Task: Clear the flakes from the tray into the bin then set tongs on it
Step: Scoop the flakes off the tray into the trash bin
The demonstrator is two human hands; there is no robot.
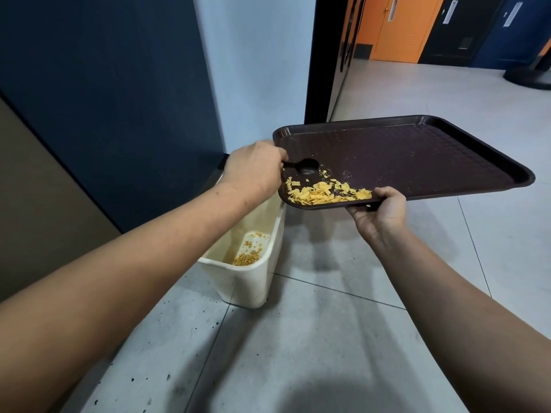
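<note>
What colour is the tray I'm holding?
Dark brown, with a textured woven-looking surface: the tray, clearest in the head view.

A dark brown plastic tray [417, 150] with a textured matt surface, a smooth cream plastic bin [250, 281], and glossy speckled floor tiles [313, 353].

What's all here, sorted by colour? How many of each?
Dark brown: 1, the tray
Black: 1, the spoon
White: 1, the bin
Yellow: 2 heaps of flakes, one on the tray, one in the bin
Total: 5
</note>
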